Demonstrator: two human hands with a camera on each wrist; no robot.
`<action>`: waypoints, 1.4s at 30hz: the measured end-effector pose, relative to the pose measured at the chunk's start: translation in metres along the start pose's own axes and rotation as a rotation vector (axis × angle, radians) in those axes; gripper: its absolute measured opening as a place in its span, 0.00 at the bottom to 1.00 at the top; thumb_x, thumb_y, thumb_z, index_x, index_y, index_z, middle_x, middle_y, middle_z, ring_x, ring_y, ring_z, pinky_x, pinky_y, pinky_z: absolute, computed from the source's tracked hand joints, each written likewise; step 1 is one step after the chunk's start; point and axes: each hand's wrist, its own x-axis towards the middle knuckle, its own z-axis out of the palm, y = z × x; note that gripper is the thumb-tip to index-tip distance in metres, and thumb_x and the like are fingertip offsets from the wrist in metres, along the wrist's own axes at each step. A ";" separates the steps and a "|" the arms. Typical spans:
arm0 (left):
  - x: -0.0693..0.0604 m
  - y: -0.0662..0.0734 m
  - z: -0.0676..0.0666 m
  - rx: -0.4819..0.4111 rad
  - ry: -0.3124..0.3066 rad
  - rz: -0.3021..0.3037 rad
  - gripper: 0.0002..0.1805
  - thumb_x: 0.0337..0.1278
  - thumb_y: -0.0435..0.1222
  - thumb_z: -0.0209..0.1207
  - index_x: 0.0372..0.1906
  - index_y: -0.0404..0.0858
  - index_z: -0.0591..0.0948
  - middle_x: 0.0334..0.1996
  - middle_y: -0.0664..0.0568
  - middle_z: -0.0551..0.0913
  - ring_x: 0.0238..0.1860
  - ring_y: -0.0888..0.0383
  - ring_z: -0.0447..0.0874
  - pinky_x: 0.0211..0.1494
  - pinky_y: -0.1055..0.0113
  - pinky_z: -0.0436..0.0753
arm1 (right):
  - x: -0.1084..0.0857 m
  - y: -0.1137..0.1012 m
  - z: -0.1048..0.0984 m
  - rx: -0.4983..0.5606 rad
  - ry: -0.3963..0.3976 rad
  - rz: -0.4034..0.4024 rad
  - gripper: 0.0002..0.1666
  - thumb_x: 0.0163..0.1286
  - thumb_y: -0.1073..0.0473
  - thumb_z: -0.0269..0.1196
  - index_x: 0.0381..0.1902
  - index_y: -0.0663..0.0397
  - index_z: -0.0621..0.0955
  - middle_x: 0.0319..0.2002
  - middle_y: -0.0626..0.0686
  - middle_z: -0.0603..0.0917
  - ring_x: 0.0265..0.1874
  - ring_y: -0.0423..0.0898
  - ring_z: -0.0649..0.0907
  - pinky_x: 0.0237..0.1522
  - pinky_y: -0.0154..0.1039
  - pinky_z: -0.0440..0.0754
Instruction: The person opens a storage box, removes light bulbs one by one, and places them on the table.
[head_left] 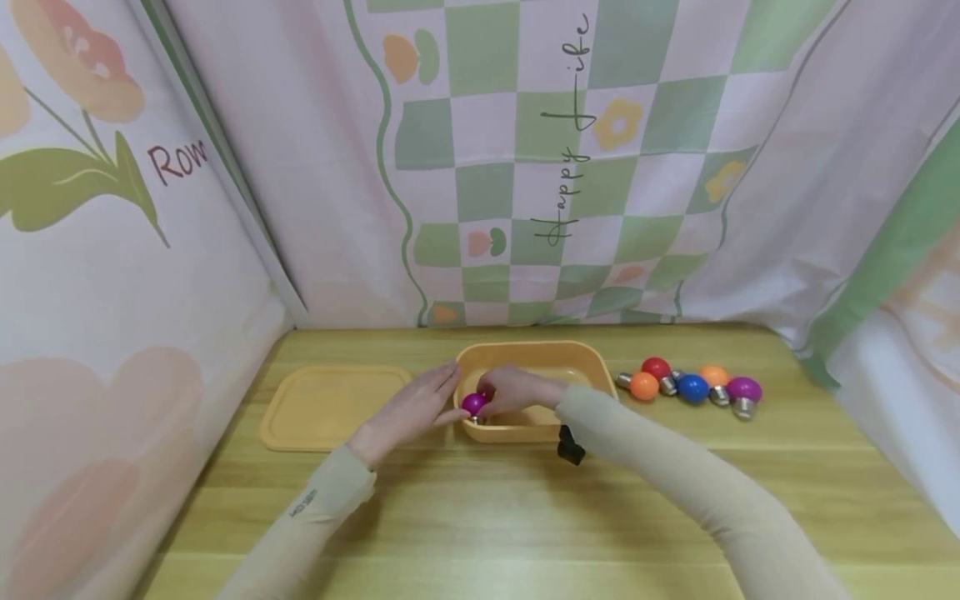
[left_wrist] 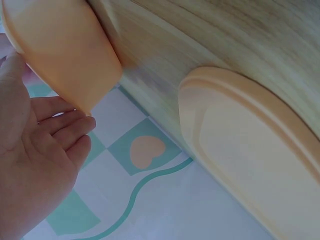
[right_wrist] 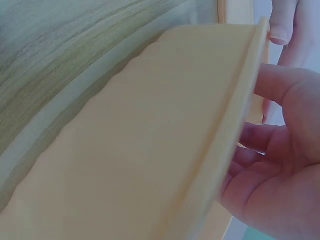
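Note:
A purple toy light bulb point(head_left: 474, 404) with a silver base is inside the left end of an orange-yellow plastic box point(head_left: 540, 434). My right hand point(head_left: 517, 390) reaches over the box's near wall and pinches this bulb. In the right wrist view, the box wall point(right_wrist: 135, 135) hides the bulb and the tips of the right fingers. My left hand point(head_left: 420, 402) touches the box's left end, its fingers by the far corner and its thumb by the near rim. In the left wrist view, the fingers point(left_wrist: 75, 132) look fairly straight against the rim.
A matching flat lid point(head_left: 333, 408) lies on the wooden table left of the box. Right of it are several bulbs, including red point(head_left: 656, 368), orange point(head_left: 643, 386), blue point(head_left: 692, 388) and purple point(head_left: 745, 390). Patterned curtain point(head_left: 555, 167) hangs behind the table. A black object point(head_left: 571, 446) shows below the right sleeve.

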 end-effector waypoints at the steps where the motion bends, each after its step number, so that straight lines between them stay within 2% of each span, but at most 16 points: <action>1: 0.000 0.000 0.000 -0.005 0.000 -0.001 0.39 0.70 0.52 0.53 0.69 0.23 0.66 0.71 0.31 0.66 0.72 0.37 0.67 0.76 0.48 0.69 | 0.001 0.000 0.000 -0.006 0.000 -0.003 0.15 0.63 0.55 0.69 0.41 0.61 0.83 0.36 0.53 0.88 0.32 0.41 0.83 0.37 0.28 0.82; 9: -0.001 0.000 0.000 -0.004 -0.015 -0.011 0.40 0.71 0.53 0.52 0.70 0.24 0.65 0.72 0.31 0.65 0.73 0.39 0.66 0.76 0.48 0.69 | 0.004 -0.002 0.001 -0.008 -0.003 0.010 0.17 0.62 0.55 0.70 0.43 0.61 0.83 0.38 0.55 0.88 0.35 0.43 0.84 0.38 0.30 0.83; 17: -0.001 0.001 -0.002 0.016 0.006 0.006 0.39 0.70 0.52 0.53 0.69 0.23 0.66 0.71 0.31 0.66 0.71 0.38 0.69 0.74 0.49 0.72 | 0.005 -0.006 0.001 0.011 -0.023 0.080 0.15 0.64 0.56 0.69 0.45 0.59 0.83 0.40 0.54 0.88 0.39 0.44 0.84 0.43 0.35 0.84; 23: -0.001 0.001 -0.002 0.007 0.005 0.011 0.39 0.70 0.52 0.54 0.69 0.22 0.66 0.71 0.30 0.66 0.71 0.37 0.69 0.74 0.48 0.72 | 0.003 -0.004 0.000 -0.001 -0.004 0.058 0.15 0.62 0.55 0.70 0.43 0.59 0.84 0.38 0.53 0.88 0.36 0.43 0.84 0.41 0.33 0.84; 29: -0.001 0.003 -0.003 -0.016 -0.001 -0.009 0.40 0.70 0.52 0.53 0.70 0.23 0.65 0.72 0.31 0.65 0.72 0.38 0.67 0.76 0.47 0.70 | -0.003 0.002 -0.004 0.038 0.024 0.020 0.15 0.61 0.58 0.70 0.42 0.61 0.83 0.38 0.54 0.88 0.36 0.43 0.84 0.41 0.32 0.83; 33: -0.002 0.003 -0.002 -0.026 -0.001 -0.016 0.40 0.70 0.52 0.53 0.70 0.23 0.65 0.72 0.30 0.64 0.72 0.38 0.66 0.76 0.47 0.69 | -0.009 0.008 -0.010 0.049 0.042 -0.009 0.15 0.61 0.58 0.69 0.42 0.62 0.83 0.38 0.55 0.88 0.37 0.43 0.84 0.41 0.32 0.83; 42: -0.001 0.003 -0.002 -0.024 -0.007 -0.009 0.40 0.70 0.51 0.53 0.70 0.23 0.64 0.72 0.29 0.64 0.72 0.37 0.66 0.76 0.47 0.69 | -0.032 0.025 -0.029 0.109 0.131 -0.006 0.16 0.62 0.57 0.69 0.44 0.61 0.83 0.39 0.55 0.88 0.38 0.45 0.84 0.40 0.33 0.83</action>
